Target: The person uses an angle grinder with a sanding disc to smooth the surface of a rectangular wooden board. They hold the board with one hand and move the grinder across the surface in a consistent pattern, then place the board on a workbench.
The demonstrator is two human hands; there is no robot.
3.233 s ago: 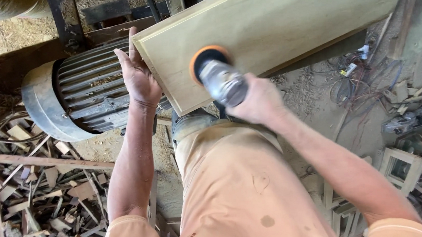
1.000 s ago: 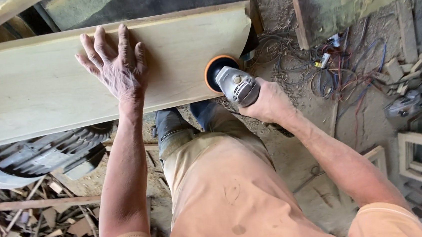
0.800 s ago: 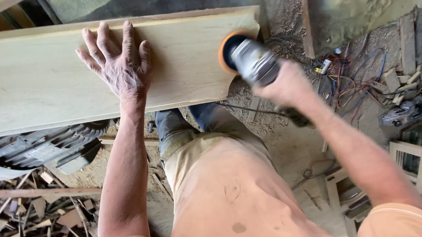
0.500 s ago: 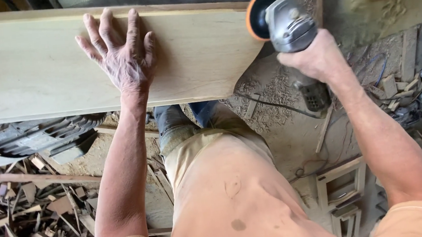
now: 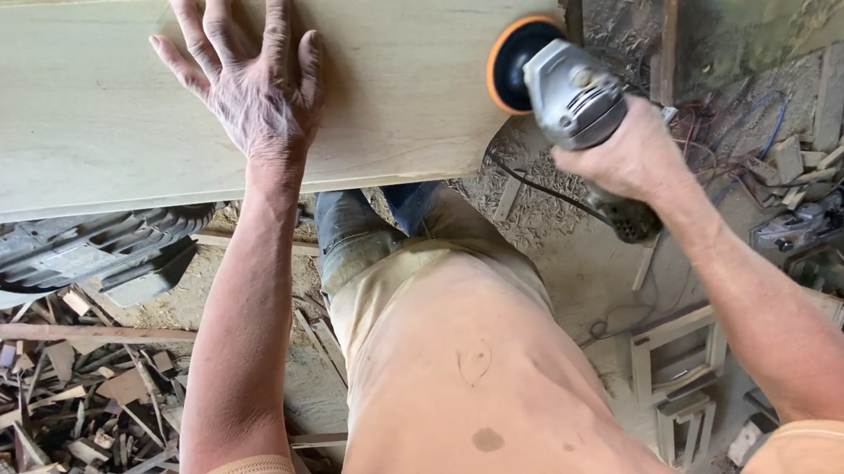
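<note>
Sawdust and wood shavings are lying over the dirt floor (image 5: 584, 254) beneath a person who is standing at a long pale wooden board (image 5: 80, 103). That board is running across the top of the view and resting above a ribbed grey electric motor (image 5: 52, 258), with its rounded right end near the middle of the picture. The left hand (image 5: 250, 90) is lying flat on the board with palm down and fingers (image 5: 187, 25) spread wide, gripping nothing and reaching towards the board's far edge. The right hand (image 5: 626, 156) is closing firmly around the body of a grey angle grinder (image 5: 577, 104), whose round disc with an orange rim (image 5: 513, 59) is sitting at the board's right end, touching or just beside that edge; which of the two is not possible to tell. A dark cord (image 5: 539, 193) is trailing from the tool down across the floor. Heaped offcuts of scrap wood (image 5: 55, 416) are piling up at the lower left, small square wooden frames (image 5: 678, 367) are lying at the lower right, and a tangle of coloured wires (image 5: 735, 132) is lying further right.
</note>
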